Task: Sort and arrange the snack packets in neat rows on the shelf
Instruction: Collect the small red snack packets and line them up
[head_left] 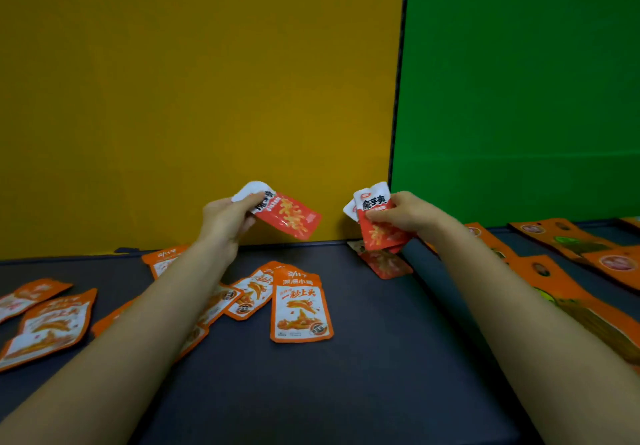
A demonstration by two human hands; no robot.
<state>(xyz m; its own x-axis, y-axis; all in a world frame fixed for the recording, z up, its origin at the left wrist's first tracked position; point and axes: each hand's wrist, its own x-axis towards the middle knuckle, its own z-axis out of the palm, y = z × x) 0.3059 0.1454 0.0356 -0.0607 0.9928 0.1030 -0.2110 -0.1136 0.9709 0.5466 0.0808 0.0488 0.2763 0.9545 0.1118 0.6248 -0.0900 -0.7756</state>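
My left hand (227, 217) holds one red-and-white snack packet (289, 216) by its white end, tilted above the dark shelf (363, 358). My right hand (405, 214) grips a small stack of the same red-and-white packets (375, 226), upright near the back wall. One more red packet (388, 264) lies flat on the shelf just below that stack. Several orange packets lie loose on the shelf: one upright in the middle (301, 306), others overlapping beside my left forearm (251, 292) and at the far left (52, 327).
A row of longer orange packets (568, 282) lies along the right side of the shelf. A yellow panel (194, 98) and a green panel (519, 91) form the back wall, meeting at a dark seam above my right hand.
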